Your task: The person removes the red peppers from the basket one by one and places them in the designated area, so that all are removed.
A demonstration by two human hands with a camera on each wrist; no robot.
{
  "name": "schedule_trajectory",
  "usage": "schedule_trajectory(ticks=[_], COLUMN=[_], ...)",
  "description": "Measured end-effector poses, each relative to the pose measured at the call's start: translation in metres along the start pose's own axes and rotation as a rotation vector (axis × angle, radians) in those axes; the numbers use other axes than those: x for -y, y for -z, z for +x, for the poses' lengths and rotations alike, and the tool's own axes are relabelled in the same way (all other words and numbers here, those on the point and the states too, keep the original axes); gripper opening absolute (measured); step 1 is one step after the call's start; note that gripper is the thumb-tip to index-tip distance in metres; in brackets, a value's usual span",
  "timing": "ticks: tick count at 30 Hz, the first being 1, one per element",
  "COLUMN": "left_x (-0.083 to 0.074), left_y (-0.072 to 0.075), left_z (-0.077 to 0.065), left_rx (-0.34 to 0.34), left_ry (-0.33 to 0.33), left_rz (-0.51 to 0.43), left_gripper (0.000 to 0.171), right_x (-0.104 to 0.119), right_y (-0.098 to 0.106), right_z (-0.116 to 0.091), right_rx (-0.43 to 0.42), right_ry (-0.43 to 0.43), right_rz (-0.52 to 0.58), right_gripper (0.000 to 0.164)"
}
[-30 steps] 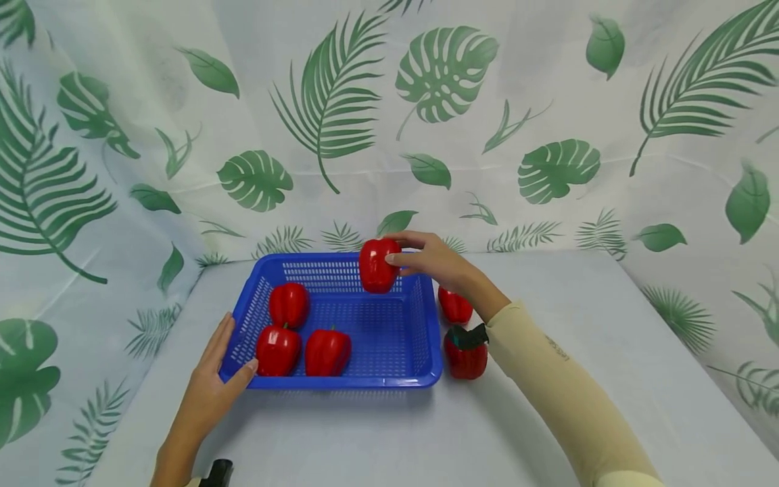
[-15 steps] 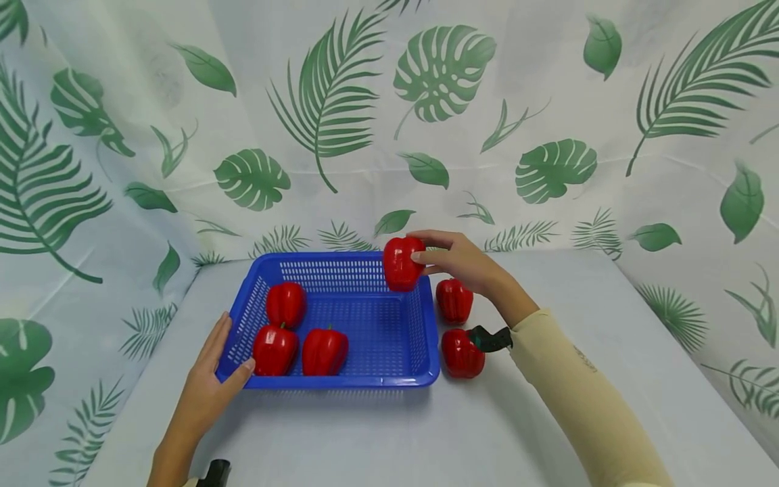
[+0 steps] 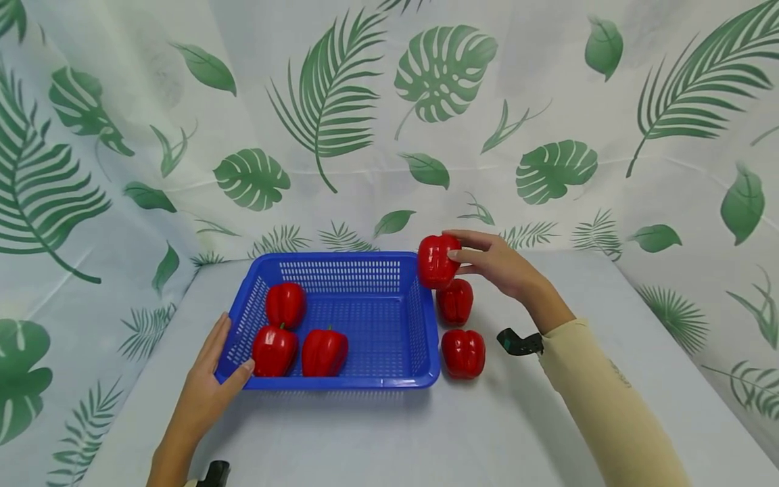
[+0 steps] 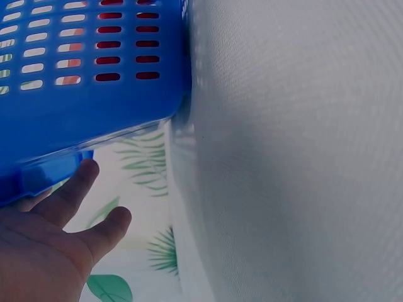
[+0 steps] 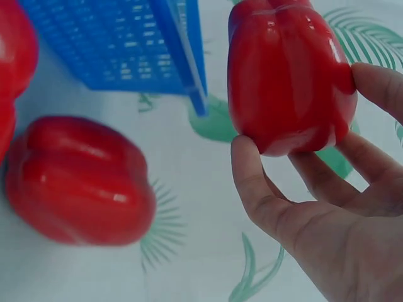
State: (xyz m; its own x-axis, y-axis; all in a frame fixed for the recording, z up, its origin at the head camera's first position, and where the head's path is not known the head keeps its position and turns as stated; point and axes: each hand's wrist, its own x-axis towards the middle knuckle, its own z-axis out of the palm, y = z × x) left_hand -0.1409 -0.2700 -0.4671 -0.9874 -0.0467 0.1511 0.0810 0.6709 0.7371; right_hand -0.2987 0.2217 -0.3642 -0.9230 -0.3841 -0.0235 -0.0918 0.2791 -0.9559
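Closest to the cam: a black strap (image 3: pixel 216 473) at the L wrist, then L hand (image 3: pixel 208 379), fingers pretty straight along the outside of the blue basket (image 3: pixel 341 383), thumb at the rim by the near L corner, so def not clenched. Front row inside, L side: pepper A (image 3: pixel 275 352) and pepper B (image 3: pixel 325 354), B just right of A. Outside R wall, on the white table (image 3: pixel 341 439), sits pepper C (image 3: pixel 464 354). Bit further: pepper D (image 3: pixel 285 305) inside behind A, pepper E (image 3: pixel 455 302) outside behind C. Farthest is R hand (image 3: pixel 494 262), fingertips pinching the held pepper (image 3: pixel 437 262) midair by the far R corner; can't tell if it's past the rim. Leaf-print backdrop (image 3: pixel 359 196) behind everything, btw.
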Motion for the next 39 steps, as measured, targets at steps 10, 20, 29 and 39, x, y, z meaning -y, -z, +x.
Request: schedule_trajectory(ticks=[10, 20, 29, 39], left_x=[0.0, 0.0, 0.0, -0.001], left_y=[0.0, 0.0, 0.0, -0.001], left_z=[0.0, 0.0, 0.0, 0.0], left_rx=[-0.005, 0.004, 0.01, -0.003], left_ry=[-0.009, 0.017, 0.037, 0.031], left_rz=[-0.005, -0.001, 0.002, 0.009], left_gripper=[0.092, 0.094, 0.095, 0.094], right_x=[-0.022, -0.037, -0.059, -0.089], right_y=[0.024, 0.047, 0.061, 0.068], right_z=[-0.017, -0.036, -0.047, -0.051], right_rx=[-0.049, -0.116, -0.146, -0.126], right_ry=[-0.023, -0.066, -0.126, -0.177], right_rz=[0.049, 0.024, 0.005, 0.025], right_gripper=[0.063, 0.068, 0.068, 0.071])
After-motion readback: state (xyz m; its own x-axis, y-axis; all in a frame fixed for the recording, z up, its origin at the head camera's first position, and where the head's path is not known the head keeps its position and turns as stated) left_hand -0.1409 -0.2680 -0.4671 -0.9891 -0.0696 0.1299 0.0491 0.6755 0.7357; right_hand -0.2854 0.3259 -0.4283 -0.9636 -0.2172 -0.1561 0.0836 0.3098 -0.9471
